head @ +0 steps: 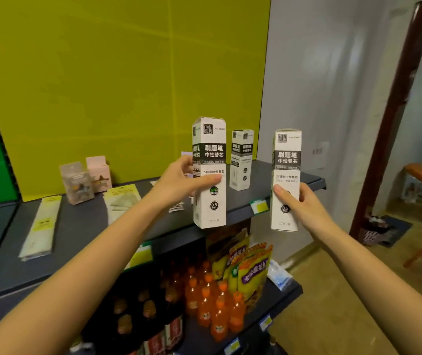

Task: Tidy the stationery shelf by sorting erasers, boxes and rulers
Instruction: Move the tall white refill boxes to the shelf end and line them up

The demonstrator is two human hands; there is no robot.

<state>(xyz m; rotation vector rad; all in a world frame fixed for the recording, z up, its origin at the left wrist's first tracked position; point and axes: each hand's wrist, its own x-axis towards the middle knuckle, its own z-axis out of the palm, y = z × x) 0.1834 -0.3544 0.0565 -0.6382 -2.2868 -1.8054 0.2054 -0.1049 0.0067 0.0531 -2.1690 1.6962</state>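
- The left hand (179, 181) grips a tall white refill box (210, 201) at about mid-height. The thumb lies flat across the printed front, and the fingers (187, 161) curl round the box's left side and behind it.
- This box is upright and off the shelf (81, 226), held in front of the shelf's near edge, and its base shows lower than that edge.
- The right hand (301, 204) grips a second white box (285, 160) of the same print. The thumb presses on the front near the box's left edge, and the other fingertips hook round its right edge, so the box sits clamped between them.
- The second box is also upright and in the air, near the shelf's right end. It is well apart from the first box.
- A third matching box (242, 160) stands alone on the shelf, farther back. It shows between the two held boxes and touches neither hand.
- To the left on the shelf are a clear plastic box (76, 183) and a pink carton (99, 172), just beside each other near the yellow back panel (102, 73).
- Nearer lie a long ruler packet (41, 226) and a set-square packet (122, 203), flat on the shelf.
- On the lower shelf are orange drink bottles (210, 303), with yellow snack bags (248, 267) behind them.
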